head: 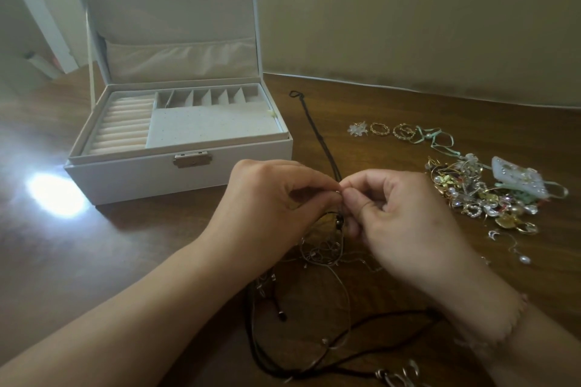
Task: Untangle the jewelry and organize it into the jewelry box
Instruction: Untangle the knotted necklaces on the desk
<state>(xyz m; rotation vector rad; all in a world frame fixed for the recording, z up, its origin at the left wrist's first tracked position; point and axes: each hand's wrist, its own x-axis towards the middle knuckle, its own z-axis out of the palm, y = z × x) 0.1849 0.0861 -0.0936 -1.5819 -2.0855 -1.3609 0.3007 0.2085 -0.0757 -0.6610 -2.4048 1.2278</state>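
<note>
A white jewelry box (132, 176) stands open at the left, lid up, with ring rolls and small compartments inside. My left hand (270, 198) and my right hand (399, 214) meet in the middle, both pinching a tangle of thin silver chains and black cord (323, 251) just above the table. One black cord (317, 132) runs from my fingertips away toward the wall. More black cord (361, 327) and chain loops lie under my wrists. A heap of gold, pearl and crystal jewelry (484, 195) lies at the right.
Two gold rings (379, 128) and a clear flower piece (357, 129) lie in a row behind the heap, beside a mint ribbon (440, 141). The wooden table (141, 261) ends at a beige wall. A bright light glare (55, 195) sits left of the box.
</note>
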